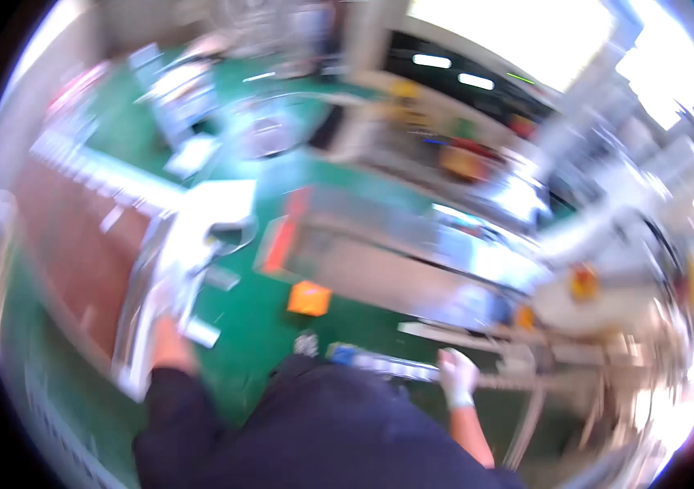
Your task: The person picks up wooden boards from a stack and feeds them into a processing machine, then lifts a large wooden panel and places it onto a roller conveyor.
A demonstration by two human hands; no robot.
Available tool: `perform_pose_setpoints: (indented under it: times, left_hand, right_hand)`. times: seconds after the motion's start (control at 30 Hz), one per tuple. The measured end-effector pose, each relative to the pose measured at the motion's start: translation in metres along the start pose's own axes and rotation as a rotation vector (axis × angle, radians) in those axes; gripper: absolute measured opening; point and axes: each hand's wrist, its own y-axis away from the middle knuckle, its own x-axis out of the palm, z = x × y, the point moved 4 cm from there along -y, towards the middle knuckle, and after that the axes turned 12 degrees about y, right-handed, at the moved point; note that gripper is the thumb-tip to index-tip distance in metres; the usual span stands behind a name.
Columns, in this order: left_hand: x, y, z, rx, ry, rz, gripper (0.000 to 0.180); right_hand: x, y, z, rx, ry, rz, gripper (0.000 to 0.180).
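Note:
My left hand (165, 306) is smeared by motion and rests at or just over a long white, shiny piece (151, 326) along the edge of a reddish-brown surface. Its fingers cannot be made out. On the other side, my right hand (458, 376) wears a white glove and is closed like a fist. Right beside it ends a long narrow bar (387, 364), pale with a blue end. Whether the fist grips this bar or only overlaps it in view cannot be told.
An orange box-like thing (309, 299) stands on the green floor (241, 342) ahead of me. Beyond it lies a long grey and tan bench or machine bed (387, 269) with a red end. Machinery (608, 285) fills the right side. A reddish-brown surface (78, 244) is at left.

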Motion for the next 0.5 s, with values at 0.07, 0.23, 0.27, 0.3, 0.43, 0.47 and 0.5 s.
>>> perform_pose_setpoints:
  times: [0.07, 0.23, 0.27, 0.3, 0.43, 0.47, 0.5]
  left_hand:
    - [0.021, -0.029, -0.012, -0.072, 0.157, 0.043, 0.024]
    - [0.051, -0.090, -0.057, -0.163, 0.253, 0.070, 0.023]
    - [0.051, -0.092, -0.071, -0.147, 0.266, 0.073, 0.022]
    - [0.049, -0.096, -0.079, -0.145, 0.275, 0.074, 0.022]
    - [0.028, -0.092, -0.063, -0.183, 0.348, 0.041, 0.020]
    - [0.019, -0.089, -0.053, -0.197, 0.376, 0.031, 0.020]
    - [0.013, -0.083, -0.041, -0.208, 0.404, 0.015, 0.020]
  right_hand:
    - [-0.006, -0.009, 0.034, -0.028, 0.066, 0.001, 0.030]
    - [0.013, 0.004, 0.066, -0.064, 0.147, 0.170, 0.033]
    - [0.011, 0.010, 0.069, -0.077, 0.164, 0.198, 0.033]
    - [0.014, 0.018, 0.065, -0.049, 0.150, 0.162, 0.033]
    - [0.006, 0.027, 0.070, -0.001, 0.177, 0.227, 0.033]
    - [0.009, 0.027, 0.071, -0.018, 0.181, 0.215, 0.033]
    - [0.007, 0.024, 0.076, -0.015, 0.200, 0.226, 0.032]
